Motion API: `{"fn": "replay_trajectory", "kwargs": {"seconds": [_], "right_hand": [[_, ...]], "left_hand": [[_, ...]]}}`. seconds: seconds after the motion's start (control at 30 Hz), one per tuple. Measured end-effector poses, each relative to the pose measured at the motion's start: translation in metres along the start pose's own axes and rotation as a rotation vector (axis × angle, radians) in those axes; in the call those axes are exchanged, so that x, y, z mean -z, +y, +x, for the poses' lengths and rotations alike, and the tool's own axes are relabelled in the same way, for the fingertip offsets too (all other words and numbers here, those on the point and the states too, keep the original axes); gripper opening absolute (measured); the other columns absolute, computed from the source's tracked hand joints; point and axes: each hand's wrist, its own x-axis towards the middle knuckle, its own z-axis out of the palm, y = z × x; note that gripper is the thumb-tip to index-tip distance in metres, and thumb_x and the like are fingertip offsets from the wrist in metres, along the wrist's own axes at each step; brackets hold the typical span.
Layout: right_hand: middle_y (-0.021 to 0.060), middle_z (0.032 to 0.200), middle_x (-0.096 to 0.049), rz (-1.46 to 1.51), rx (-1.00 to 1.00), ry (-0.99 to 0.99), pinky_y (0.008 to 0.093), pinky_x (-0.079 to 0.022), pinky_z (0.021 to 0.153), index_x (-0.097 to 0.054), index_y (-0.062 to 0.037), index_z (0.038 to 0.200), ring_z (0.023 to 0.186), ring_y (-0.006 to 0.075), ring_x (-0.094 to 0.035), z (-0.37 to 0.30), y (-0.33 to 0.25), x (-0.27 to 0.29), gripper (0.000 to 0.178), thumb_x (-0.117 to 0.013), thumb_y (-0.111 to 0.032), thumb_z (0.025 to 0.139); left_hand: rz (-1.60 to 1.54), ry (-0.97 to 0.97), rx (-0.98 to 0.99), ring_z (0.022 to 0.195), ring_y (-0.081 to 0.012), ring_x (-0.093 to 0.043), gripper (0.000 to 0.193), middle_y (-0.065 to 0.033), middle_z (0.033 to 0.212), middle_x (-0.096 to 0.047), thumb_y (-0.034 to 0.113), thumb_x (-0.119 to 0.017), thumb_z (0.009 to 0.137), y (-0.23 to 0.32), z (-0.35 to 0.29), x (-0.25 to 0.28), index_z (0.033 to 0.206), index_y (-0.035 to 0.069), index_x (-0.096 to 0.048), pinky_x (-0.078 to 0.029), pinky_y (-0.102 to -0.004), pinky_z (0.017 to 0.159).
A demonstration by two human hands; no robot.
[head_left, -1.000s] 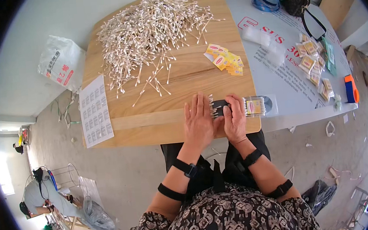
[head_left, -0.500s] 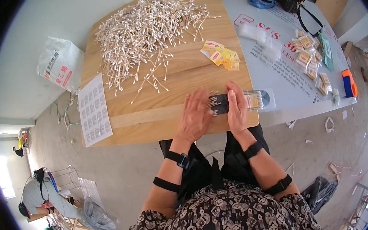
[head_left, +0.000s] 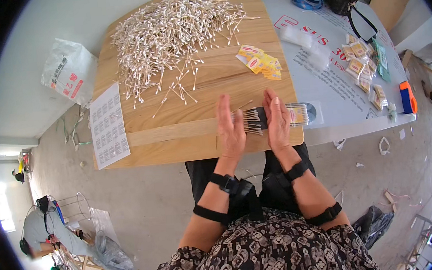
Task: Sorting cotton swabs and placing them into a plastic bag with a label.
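Note:
Near the front edge of the wooden table, a row of cotton swabs (head_left: pixel 252 122) lies side by side, its right part over a black strip (head_left: pixel 262 114). My left hand (head_left: pixel 232 129) is upright at the left ends of the swabs, fingers stretched out and thumb close to them. My right hand (head_left: pixel 278 124) stands on edge over the right end of the strip, its fingers also straight. Neither hand grips anything. Just right of it lies a clear pack of swabs (head_left: pixel 297 115) with a yellow card inside. One loose swab sticks out above the row.
A large heap of cotton swabs (head_left: pixel 171 33) covers the back left. Yellow cards (head_left: pixel 262 63) lie behind my right hand, and a printed sheet (head_left: pixel 108 129) at the left. On the grey board (head_left: pixel 335 93) are filled packs (head_left: pixel 362 68) and an orange-blue tape dispenser (head_left: pixel 408 98).
My left hand, blurred before, has shifted slightly right and turned upright against the swab ends. The swabs lie straighter. My right hand has hardly moved.

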Motion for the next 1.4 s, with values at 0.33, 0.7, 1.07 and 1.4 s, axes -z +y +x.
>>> {"fn": "replay_trajectory", "kwargs": {"seconds": [0.33, 0.7, 1.07, 1.4], "right_hand": [[0.0120, 0.132, -0.053, -0.104, 0.088, 0.012, 0.0308, -0.038, 0.107, -0.054, 0.0067, 0.129, 0.118, 0.0170, -0.051, -0.014, -0.003, 0.010, 0.047, -0.047, -0.032, 0.104], [0.0123, 0.130, -0.055, -0.116, 0.106, 0.023, 0.0337, -0.040, 0.108, -0.054, 0.0048, 0.130, 0.122, 0.0205, -0.052, -0.015, 0.007, 0.008, 0.042, -0.047, -0.027, 0.104], [0.0070, 0.121, -0.059, -0.201, 0.134, 0.027, 0.0284, -0.043, 0.101, -0.057, 0.0032, 0.126, 0.109, 0.0140, -0.054, -0.018, 0.002, 0.009, 0.040, -0.047, -0.028, 0.104], [0.0102, 0.130, -0.055, -0.161, 0.089, -0.021, 0.0271, -0.039, 0.101, -0.056, 0.0055, 0.125, 0.116, 0.0152, -0.050, -0.010, 0.002, 0.016, 0.038, -0.050, -0.025, 0.103]], "left_hand": [[1.054, -0.425, -0.362, 0.145, -0.0335, -0.023, 0.084, -0.0206, 0.154, -0.028, 0.052, -0.058, 0.088, 0.005, 0.010, 0.001, 0.146, -0.002, -0.030, -0.016, -0.0537, 0.117], [1.162, -0.442, -0.285, 0.147, -0.0349, -0.015, 0.094, -0.0239, 0.154, -0.026, 0.060, -0.055, 0.086, 0.013, -0.003, -0.005, 0.146, -0.007, -0.027, -0.012, -0.0555, 0.117], [1.230, -0.412, -0.165, 0.147, -0.0396, -0.010, 0.100, -0.0299, 0.155, -0.019, 0.065, -0.052, 0.086, 0.016, -0.001, -0.019, 0.147, -0.009, -0.024, -0.008, -0.0625, 0.114], [1.241, -0.423, -0.169, 0.148, -0.0363, -0.014, 0.089, -0.0244, 0.156, -0.021, 0.058, -0.053, 0.089, 0.020, -0.012, -0.012, 0.146, -0.005, -0.029, -0.010, -0.0603, 0.115]]}}
